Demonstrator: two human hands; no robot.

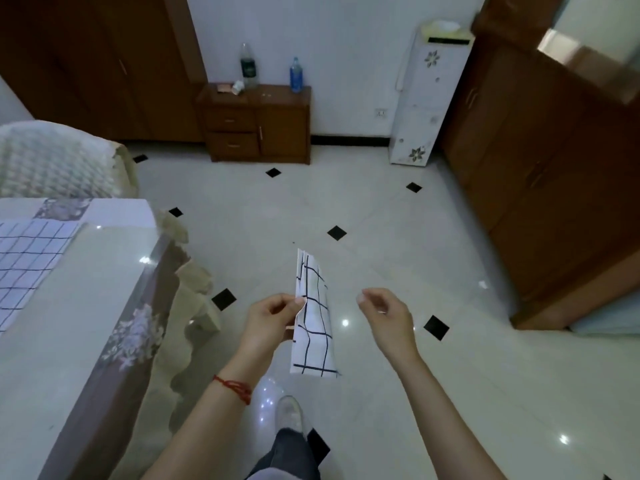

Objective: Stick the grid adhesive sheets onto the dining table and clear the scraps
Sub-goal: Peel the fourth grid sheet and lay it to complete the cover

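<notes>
My left hand (272, 318) pinches a narrow strip of white grid sheet (313, 327) with dark lines, held upright over the floor in the middle of the view. My right hand (386, 315) hovers a short way to the strip's right, fingers loosely curled around nothing. The dining table (69, 306) runs along the left edge, and a grid adhesive sheet (27, 261) lies flat on its far part. The strip is well apart from the table.
A chair (52, 161) with a pale quilted cover stands behind the table. A small wooden cabinet (258, 123) with two bottles is at the back wall, a white water dispenser (429, 95) to its right, and brown cupboards (540, 174) fill the right side. My foot (289, 414) is on the tiled floor.
</notes>
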